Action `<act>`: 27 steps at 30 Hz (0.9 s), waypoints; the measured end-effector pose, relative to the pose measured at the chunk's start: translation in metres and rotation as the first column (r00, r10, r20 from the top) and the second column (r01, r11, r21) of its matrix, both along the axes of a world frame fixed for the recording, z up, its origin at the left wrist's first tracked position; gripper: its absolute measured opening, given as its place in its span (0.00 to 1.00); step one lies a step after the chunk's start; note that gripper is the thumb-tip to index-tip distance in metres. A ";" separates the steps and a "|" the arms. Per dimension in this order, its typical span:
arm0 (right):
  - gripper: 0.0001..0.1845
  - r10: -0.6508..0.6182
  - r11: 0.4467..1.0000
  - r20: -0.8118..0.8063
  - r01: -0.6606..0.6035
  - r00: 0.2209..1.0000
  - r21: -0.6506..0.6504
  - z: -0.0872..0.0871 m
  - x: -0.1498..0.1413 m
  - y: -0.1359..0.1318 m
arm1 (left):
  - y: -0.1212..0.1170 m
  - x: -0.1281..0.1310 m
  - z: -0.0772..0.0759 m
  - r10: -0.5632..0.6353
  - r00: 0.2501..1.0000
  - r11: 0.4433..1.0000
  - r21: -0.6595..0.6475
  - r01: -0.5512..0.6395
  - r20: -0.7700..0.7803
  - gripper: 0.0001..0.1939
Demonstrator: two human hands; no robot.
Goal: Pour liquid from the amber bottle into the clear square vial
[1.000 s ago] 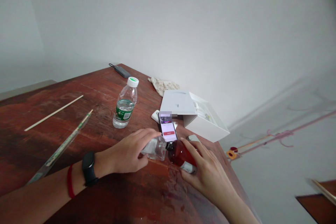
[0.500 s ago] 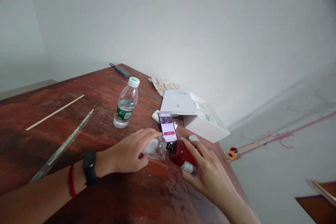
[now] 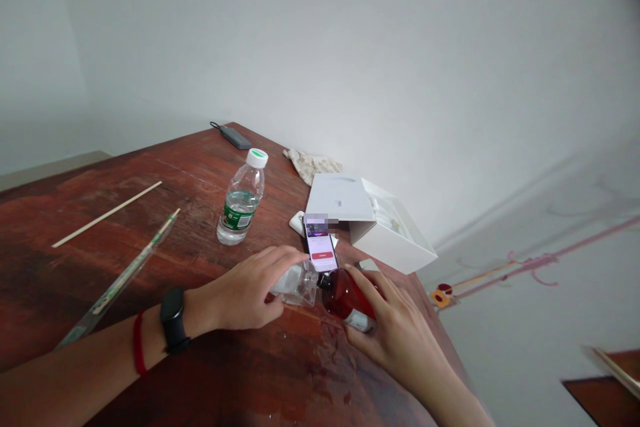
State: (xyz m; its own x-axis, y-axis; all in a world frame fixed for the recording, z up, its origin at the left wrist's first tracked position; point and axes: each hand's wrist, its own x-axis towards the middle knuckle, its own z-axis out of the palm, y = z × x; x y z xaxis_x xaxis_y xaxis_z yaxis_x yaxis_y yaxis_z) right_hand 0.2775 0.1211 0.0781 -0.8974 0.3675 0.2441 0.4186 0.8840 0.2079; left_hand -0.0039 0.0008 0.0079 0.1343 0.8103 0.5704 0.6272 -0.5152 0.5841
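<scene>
My left hand [image 3: 250, 290] is closed around a small clear bottle [image 3: 300, 282] that lies tilted, its neck facing right. My right hand [image 3: 387, 317] grips a dark red bottle [image 3: 347, 297] with a black neck and a pale label. The two necks meet, or nearly so, between my hands; I cannot tell whether they touch. Just behind them a lit phone [image 3: 321, 250] leans, showing a red button on its screen. To the left of it stands a capped water bottle [image 3: 241, 200] with a green label.
On the wooden table [image 3: 190, 167] lie a bare chopstick [image 3: 107, 213], a wrapped chopstick packet [image 3: 120, 280] and a grey device [image 3: 235, 138] with a loop. An open white box [image 3: 395, 247] and a crumpled cloth [image 3: 313, 165] sit by the wall. Water drops wet the front surface.
Almost nothing differs. The view has shifted very slightly; both hands keep the same hold on the clear bottle and the red bottle.
</scene>
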 end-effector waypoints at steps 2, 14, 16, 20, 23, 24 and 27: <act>0.38 0.000 1.000 0.000 0.000 1.000 -0.001 0.000 0.000 0.000 | 0.000 0.000 0.000 0.000 1.000 1.000 0.000 0.000 0.003 0.44; 0.39 -0.001 1.000 -0.001 0.001 1.000 0.004 -0.001 0.001 0.001 | 0.001 0.000 -0.001 -0.005 1.000 1.000 0.008 0.005 0.008 0.44; 0.38 -0.003 1.000 -0.002 0.003 1.000 0.009 -0.001 0.001 0.001 | 0.001 -0.001 -0.001 -0.006 1.000 1.000 0.005 0.006 0.006 0.44; 0.39 -0.005 1.000 -0.011 0.005 1.000 0.000 -0.001 0.001 0.000 | 0.001 -0.001 -0.002 -0.003 1.000 1.000 0.005 0.003 0.007 0.44; 0.40 -0.006 1.000 -0.015 0.006 1.000 0.000 -0.001 0.002 0.001 | 0.001 0.000 -0.002 -0.001 1.000 1.000 0.015 0.001 0.000 0.44; 0.40 -0.006 1.000 -0.016 0.006 1.000 0.001 -0.001 0.002 0.001 | 0.001 0.000 -0.002 0.003 1.000 1.000 0.018 -0.003 0.000 0.44; 0.40 -0.005 1.000 -0.018 0.005 1.000 0.003 -0.002 0.002 0.001 | 0.001 0.000 -0.002 0.008 1.000 1.000 0.020 -0.008 0.007 0.44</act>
State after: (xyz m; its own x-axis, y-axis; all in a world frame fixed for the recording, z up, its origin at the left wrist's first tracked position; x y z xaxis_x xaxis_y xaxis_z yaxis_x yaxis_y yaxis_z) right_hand 0.2791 0.1222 0.0765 -0.8911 0.3712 0.2610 0.4266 0.8813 0.2034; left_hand -0.0035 0.0015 0.0059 0.1238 0.8000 0.5871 0.6276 -0.5214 0.5782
